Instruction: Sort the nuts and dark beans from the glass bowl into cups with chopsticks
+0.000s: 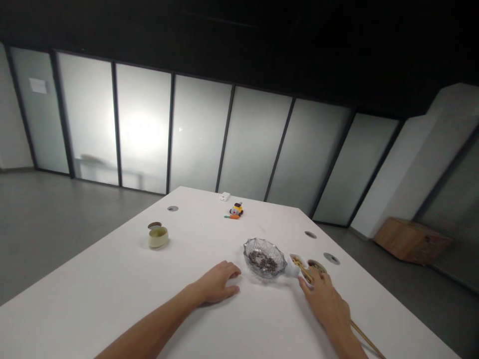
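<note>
My right hand (325, 299) is closed around wooden chopsticks (364, 339), which slant past the wrist toward the lower right. Their front ends reach a small white dish (292, 270) holding tan, peanut-like pieces. Partly behind my right fingers stands another small dish (318, 266), its contents hard to make out. A scalloped clear glass bowl (279, 249) with small dark pieces in its bottom stands between my hands, left of the dishes. My left hand (217, 284) rests on the white table (209, 329), thumb and fingers apart, holding nothing, just left of the glass bowl.
At the left stands a pale green cup (157, 238) with a brown round piece (154, 225) behind it. Farther back lie a yellow toy vehicle (236, 209), an orange carrot-shaped item (234, 217) and a small white case (224, 197). Round grommets (332, 258) dot the tabletop.
</note>
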Motion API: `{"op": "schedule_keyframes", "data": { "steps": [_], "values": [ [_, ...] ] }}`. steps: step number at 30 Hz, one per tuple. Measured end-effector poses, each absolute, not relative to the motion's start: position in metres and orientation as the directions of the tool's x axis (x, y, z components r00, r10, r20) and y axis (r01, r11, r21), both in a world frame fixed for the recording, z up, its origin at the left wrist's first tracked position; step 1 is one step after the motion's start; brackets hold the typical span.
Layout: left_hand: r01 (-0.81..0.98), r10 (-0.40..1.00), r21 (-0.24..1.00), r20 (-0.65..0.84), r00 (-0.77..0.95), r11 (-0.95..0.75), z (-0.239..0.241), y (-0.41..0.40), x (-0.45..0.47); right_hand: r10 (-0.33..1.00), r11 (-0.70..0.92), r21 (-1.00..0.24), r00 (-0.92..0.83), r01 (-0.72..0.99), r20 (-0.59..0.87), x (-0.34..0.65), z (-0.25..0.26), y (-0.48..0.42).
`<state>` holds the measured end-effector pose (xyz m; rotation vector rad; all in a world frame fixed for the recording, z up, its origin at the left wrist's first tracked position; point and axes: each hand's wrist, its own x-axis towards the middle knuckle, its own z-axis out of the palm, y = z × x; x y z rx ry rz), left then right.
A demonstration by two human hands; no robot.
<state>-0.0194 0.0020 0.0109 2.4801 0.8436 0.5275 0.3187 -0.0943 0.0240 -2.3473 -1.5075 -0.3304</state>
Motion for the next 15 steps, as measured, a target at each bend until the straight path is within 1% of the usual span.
{"op": "schedule_keyframes", "data": {
  "steps": [5,10,13,15],
  "values": [
    [0.462,0.642,0.54,0.205,0.739,-0.703,0.01,0.003,-0.019,0.829,-0.454,-0.144,0.476,0.879,0.293,0.325,0.019,-0.09],
    [0.464,0.642,0.536,0.204,0.739,-0.705,0.005,0.006,-0.019,0.823,-0.479,-0.122,0.493,0.869,0.281,0.331,0.016,-0.09],
    [0.456,0.642,0.532,0.235,0.73,-0.714,0.006,0.007,-0.021,0.82,-0.481,-0.087,0.482,0.873,0.308,0.329,0.016,-0.095],
    [0.451,0.634,0.497,0.297,0.714,-0.741,0.009,0.008,-0.023,0.806,-0.48,-0.052,0.463,0.876,0.368,0.326,0.016,-0.098]
  ]
}}
